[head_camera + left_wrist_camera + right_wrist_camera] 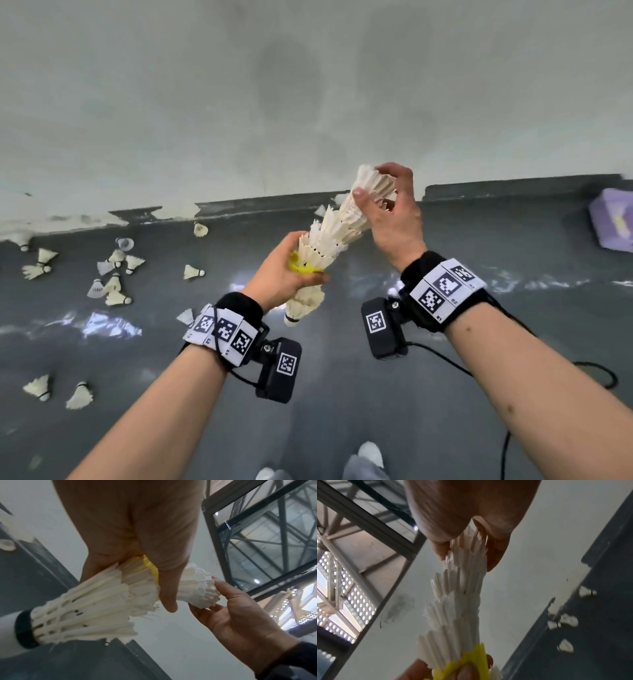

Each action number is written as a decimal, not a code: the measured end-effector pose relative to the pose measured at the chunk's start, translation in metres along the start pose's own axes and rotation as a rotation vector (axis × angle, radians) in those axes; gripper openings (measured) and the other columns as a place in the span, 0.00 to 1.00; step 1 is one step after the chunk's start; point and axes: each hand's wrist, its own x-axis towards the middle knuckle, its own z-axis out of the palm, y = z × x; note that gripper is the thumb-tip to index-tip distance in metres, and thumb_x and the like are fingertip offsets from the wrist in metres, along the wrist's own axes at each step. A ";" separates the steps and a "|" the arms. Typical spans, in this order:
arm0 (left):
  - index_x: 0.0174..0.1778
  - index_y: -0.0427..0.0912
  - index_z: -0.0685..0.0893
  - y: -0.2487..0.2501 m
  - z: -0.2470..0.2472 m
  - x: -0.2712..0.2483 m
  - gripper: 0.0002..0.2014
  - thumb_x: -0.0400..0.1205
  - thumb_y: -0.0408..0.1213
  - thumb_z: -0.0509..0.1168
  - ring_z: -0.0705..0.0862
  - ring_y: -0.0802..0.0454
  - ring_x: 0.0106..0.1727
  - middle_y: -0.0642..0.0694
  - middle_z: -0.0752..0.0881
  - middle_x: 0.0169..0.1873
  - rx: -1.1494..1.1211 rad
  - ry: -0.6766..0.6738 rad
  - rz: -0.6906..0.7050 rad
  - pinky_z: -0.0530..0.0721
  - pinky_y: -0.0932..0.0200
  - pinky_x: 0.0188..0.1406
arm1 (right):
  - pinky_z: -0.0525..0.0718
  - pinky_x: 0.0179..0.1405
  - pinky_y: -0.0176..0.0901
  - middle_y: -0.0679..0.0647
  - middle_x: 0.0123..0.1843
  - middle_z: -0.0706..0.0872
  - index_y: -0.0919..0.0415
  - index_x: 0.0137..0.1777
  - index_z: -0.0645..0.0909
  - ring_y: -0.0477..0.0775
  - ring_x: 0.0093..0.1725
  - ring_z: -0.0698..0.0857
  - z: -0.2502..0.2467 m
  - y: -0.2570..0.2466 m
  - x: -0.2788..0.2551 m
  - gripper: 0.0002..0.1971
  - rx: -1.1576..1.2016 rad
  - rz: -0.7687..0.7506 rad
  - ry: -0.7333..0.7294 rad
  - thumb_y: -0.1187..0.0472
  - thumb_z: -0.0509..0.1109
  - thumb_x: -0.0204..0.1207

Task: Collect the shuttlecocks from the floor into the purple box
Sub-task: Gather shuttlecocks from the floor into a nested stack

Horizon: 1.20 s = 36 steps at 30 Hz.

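A long stack of nested white shuttlecocks, one of them yellow, is held up in front of me. My left hand grips its lower part around the yellow one. My right hand curls its thumb and fingers round the top shuttlecock of the stack. Several loose shuttlecocks lie on the dark floor at the left. The purple box stands on the floor at the far right edge.
A pale wall with a dark skirting strip runs just behind the hands. Two more shuttlecocks lie at the lower left. A black cable trails from my right wrist. My shoes show at the bottom.
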 end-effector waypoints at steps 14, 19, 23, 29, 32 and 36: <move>0.65 0.45 0.76 0.295 0.241 -0.009 0.28 0.71 0.27 0.76 0.85 0.43 0.57 0.42 0.85 0.57 -0.112 -0.370 0.086 0.85 0.47 0.55 | 0.72 0.61 0.29 0.57 0.74 0.67 0.44 0.76 0.65 0.47 0.66 0.71 -0.375 -0.083 -0.001 0.37 -0.056 -0.014 0.290 0.59 0.79 0.69; 0.63 0.45 0.76 0.329 0.350 -0.003 0.26 0.71 0.25 0.75 0.85 0.42 0.55 0.40 0.85 0.57 -0.095 -0.496 0.059 0.86 0.46 0.52 | 0.74 0.73 0.48 0.54 0.75 0.67 0.34 0.72 0.64 0.49 0.67 0.75 -0.472 -0.031 -0.003 0.39 0.017 0.108 0.417 0.64 0.76 0.66; 0.64 0.44 0.77 0.364 0.432 0.026 0.26 0.72 0.25 0.74 0.86 0.47 0.47 0.44 0.85 0.51 -0.114 -0.591 0.020 0.87 0.46 0.48 | 0.75 0.72 0.55 0.52 0.73 0.69 0.30 0.70 0.64 0.50 0.68 0.75 -0.550 0.004 0.017 0.39 0.028 0.180 0.493 0.62 0.75 0.65; 0.69 0.48 0.72 0.445 0.548 0.116 0.30 0.74 0.25 0.73 0.86 0.49 0.44 0.45 0.84 0.48 -0.052 -0.750 0.070 0.87 0.57 0.36 | 0.77 0.72 0.58 0.53 0.74 0.67 0.28 0.70 0.65 0.53 0.69 0.77 -0.675 0.049 0.082 0.38 0.087 0.227 0.635 0.56 0.72 0.61; 0.71 0.50 0.69 0.491 0.608 0.158 0.32 0.75 0.24 0.72 0.86 0.51 0.41 0.46 0.84 0.45 -0.005 -0.816 0.096 0.87 0.60 0.34 | 0.77 0.71 0.59 0.53 0.74 0.66 0.26 0.70 0.65 0.55 0.69 0.77 -0.742 0.068 0.121 0.38 0.073 0.252 0.693 0.57 0.73 0.63; 0.73 0.51 0.70 0.535 0.690 0.213 0.34 0.74 0.26 0.74 0.87 0.51 0.43 0.46 0.85 0.49 0.027 -0.905 0.097 0.88 0.60 0.37 | 0.79 0.69 0.62 0.53 0.73 0.67 0.25 0.68 0.66 0.56 0.68 0.77 -0.827 0.096 0.161 0.36 0.060 0.266 0.760 0.59 0.73 0.64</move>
